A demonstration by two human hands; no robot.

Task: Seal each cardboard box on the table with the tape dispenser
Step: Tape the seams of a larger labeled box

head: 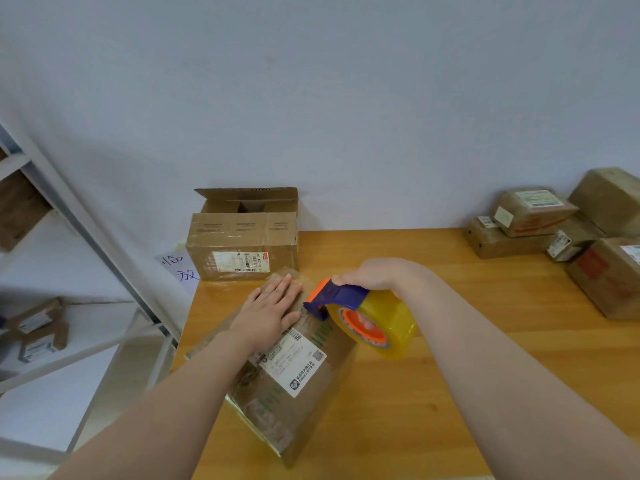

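Left hand [268, 311] on box [298, 393], right hand [374, 273] gripping dispenser [349, 296], 临放 note [180, 268]

Under my left hand [270, 313] the cardboard box [294, 403] is matt brown where bare, though shiny, wrinkled clear tape covers much of it, and its paper label [294, 362] looks smooth. The tape dispenser [346, 297] in my right hand [370, 273] is hard, smooth plastic; its tape roll [394, 320] is glossy, translucent amber film. Beneath both hands the table [450, 393] is smooth wood with a soft sheen. Beyond my left hand the open box [242, 247] is dull corrugated cardboard with glossy tape bands.
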